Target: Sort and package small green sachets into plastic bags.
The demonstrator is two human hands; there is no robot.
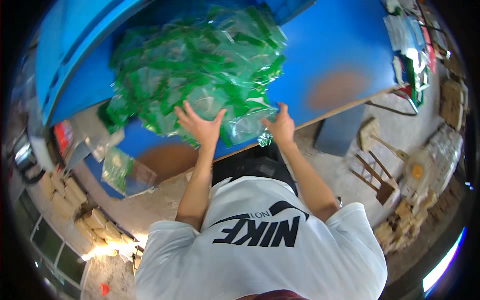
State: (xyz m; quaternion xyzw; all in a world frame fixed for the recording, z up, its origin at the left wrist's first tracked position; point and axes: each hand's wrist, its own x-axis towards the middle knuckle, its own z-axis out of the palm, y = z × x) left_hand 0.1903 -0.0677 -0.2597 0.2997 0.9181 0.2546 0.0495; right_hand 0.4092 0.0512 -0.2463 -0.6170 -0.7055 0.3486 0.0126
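Observation:
A heaped pile of clear plastic bags with green bands [195,65] covers the middle of a blue table [345,40]. At the pile's near edge my left hand [201,127] rests with its fingers spread over the bags. My right hand [282,126] is at the table's front edge, thumb and forefinger apart, beside a clear bag [245,127] that lies between my hands. A crumpled shiny end of plastic [265,139] hangs over the edge close to my right thumb. Whether my right fingers touch that bag, I cannot tell.
A large blue panel [70,55] curves along the left of the table. Some flat green-and-clear bags [125,172] lie at the near left corner. On the floor to the right are a wooden stool [382,187] and stacked bundles [405,220]. Brown bundles [100,225] sit at the left.

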